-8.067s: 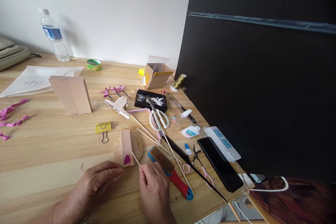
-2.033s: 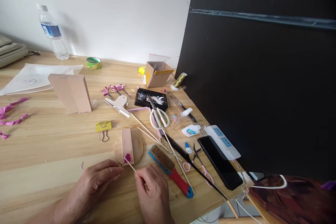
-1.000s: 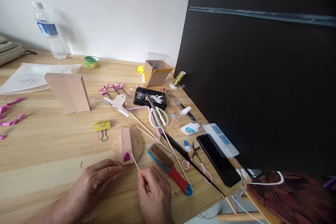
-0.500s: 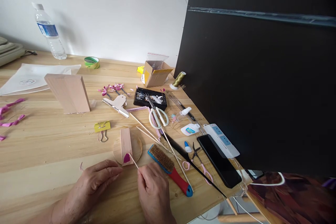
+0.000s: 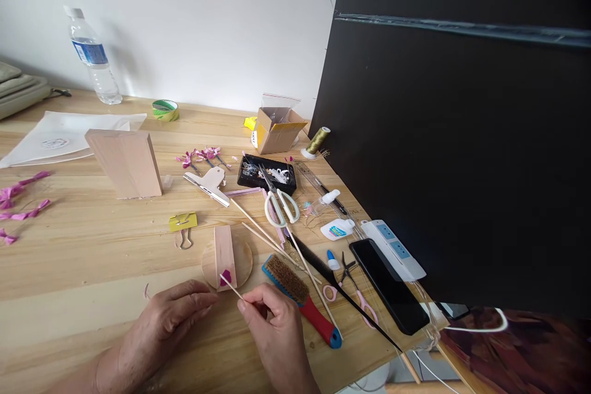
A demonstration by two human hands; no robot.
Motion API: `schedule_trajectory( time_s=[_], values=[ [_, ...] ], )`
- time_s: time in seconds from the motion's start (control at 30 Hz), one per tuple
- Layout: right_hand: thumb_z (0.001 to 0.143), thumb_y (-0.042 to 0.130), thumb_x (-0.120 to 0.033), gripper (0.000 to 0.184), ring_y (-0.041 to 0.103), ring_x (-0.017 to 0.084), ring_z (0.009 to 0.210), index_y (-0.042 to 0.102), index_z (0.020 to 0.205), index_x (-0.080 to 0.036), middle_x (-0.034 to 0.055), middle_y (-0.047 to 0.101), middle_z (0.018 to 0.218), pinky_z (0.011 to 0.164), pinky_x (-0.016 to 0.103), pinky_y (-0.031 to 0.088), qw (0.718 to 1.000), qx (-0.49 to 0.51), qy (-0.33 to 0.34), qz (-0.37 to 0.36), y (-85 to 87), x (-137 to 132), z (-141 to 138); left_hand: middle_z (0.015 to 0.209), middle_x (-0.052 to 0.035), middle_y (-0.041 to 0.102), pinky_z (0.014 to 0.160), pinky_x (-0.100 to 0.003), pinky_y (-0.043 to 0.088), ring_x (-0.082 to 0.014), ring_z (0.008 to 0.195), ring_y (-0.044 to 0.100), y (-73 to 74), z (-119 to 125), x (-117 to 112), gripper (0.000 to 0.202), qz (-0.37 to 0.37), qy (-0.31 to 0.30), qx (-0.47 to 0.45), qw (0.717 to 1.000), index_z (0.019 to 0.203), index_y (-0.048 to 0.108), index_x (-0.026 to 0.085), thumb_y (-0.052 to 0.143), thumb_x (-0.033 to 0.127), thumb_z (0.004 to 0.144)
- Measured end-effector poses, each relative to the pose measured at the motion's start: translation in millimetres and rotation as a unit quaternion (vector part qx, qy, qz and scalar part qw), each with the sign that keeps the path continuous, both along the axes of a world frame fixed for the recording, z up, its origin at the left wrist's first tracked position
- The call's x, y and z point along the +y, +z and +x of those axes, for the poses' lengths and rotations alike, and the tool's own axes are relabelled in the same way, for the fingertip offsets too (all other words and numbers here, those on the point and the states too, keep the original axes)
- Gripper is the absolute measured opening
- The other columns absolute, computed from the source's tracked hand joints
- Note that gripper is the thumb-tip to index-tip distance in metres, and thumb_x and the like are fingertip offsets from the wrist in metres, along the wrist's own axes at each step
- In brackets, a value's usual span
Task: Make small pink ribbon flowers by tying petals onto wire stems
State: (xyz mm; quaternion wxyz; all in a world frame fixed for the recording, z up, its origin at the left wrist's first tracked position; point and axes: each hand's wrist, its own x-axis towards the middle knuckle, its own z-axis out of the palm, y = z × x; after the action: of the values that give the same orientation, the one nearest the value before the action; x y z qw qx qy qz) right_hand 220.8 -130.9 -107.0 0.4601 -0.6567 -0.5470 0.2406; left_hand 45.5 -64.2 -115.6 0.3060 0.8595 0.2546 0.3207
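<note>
A thin wooden stick is pinched between the thumb and fingers of my right hand. Its tip lies on a small magenta petal. That petal sits near the close end of a narrow wooden block, which lies across a round wooden disc. My left hand rests on its side at the near left of the block. Its fingers stretch toward the block's lower corner, holding nothing that I can see; whether they touch the block is unclear.
Right of the disc lie a red-handled brush, a black comb, white scissors and pink-handled pliers. A phone is by the right edge. Upright wood and a yellow binder clip stand left.
The stick's tip has moved left across the petal, and the stick is tilted lower. My right hand has rolled over, with its fingers more visible. The left hand keeps its place.
</note>
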Motion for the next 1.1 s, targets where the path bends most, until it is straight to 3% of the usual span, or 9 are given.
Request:
schedule_trajectory(
  time_s=[0.13,0.23,0.4,0.67,0.83,1.1],
  values=[
    [0.069,0.052,-0.013,0.017,0.043,0.009,0.046,0.054,0.053,-0.017,-0.0054,0.047,0.047,0.043,0.019,0.034,0.997,0.06,0.004,-0.057,-0.7,3,1,0.086,-0.0034,0.072,0.065,-0.013,0.054,-0.0127,0.074,0.07,0.5,0,0,0.021,-0.007,-0.001,0.004,1.0,0.095,0.068,0.021,0.048,0.019,0.089],
    [0.069,0.051,-0.012,0.017,0.041,0.009,0.045,0.053,0.052,-0.017,-0.006,0.046,0.047,0.043,0.018,0.033,0.998,0.045,0.003,-0.053,-1.9,2,2,0.085,-0.0032,0.072,0.064,-0.014,0.055,-0.0135,0.073,0.07,1.6,0,0,0.022,-0.019,0.002,0.009,1.0,0.093,0.069,0.022,0.047,0.019,0.089],
    [0.071,0.046,-0.006,0.022,0.045,0.01,0.049,0.048,0.053,-0.019,-0.0045,0.047,0.051,0.047,0.02,0.035,0.996,-0.09,-0.009,0.027,-8.0,2,1,0.085,-0.0039,0.073,0.064,-0.015,0.056,-0.0144,0.074,0.071,1.7,1,0,0.024,-0.023,0.008,0.005,1.0,0.093,0.069,0.022,0.046,0.021,0.09],
    [0.084,0.042,-0.006,0.033,0.045,0.014,0.052,0.045,0.055,-0.021,-0.0011,0.05,0.05,0.051,0.024,0.032,0.946,-0.292,-0.061,0.128,-17.4,0,1,0.085,-0.0043,0.073,0.065,-0.015,0.055,-0.014,0.074,0.071,0.7,0,0,0.025,-0.013,0.008,-0.001,1.0,0.092,0.07,0.021,0.045,0.024,0.091],
    [0.084,0.045,-0.006,0.027,0.047,0.014,0.055,0.048,0.061,-0.02,-0.0014,0.053,0.053,0.053,0.023,0.035,0.956,-0.258,-0.052,0.129,-13.6,-4,2,0.084,-0.0046,0.073,0.064,-0.014,0.055,-0.014,0.073,0.071,2.3,0,0,0.025,-0.011,0.001,0.002,1.0,0.092,0.069,0.02,0.045,0.024,0.091],
    [0.08,0.045,-0.004,0.028,0.048,0.012,0.053,0.047,0.056,-0.02,-0.0027,0.052,0.052,0.052,0.022,0.034,0.97,-0.219,-0.014,0.108,-15.4,0,0,0.083,-0.0039,0.072,0.063,-0.013,0.054,-0.0127,0.072,0.071,3.1,1,1,0.025,0.017,0.004,-0.002,1.0,0.092,0.068,0.021,0.044,0.024,0.092]
  ],
)
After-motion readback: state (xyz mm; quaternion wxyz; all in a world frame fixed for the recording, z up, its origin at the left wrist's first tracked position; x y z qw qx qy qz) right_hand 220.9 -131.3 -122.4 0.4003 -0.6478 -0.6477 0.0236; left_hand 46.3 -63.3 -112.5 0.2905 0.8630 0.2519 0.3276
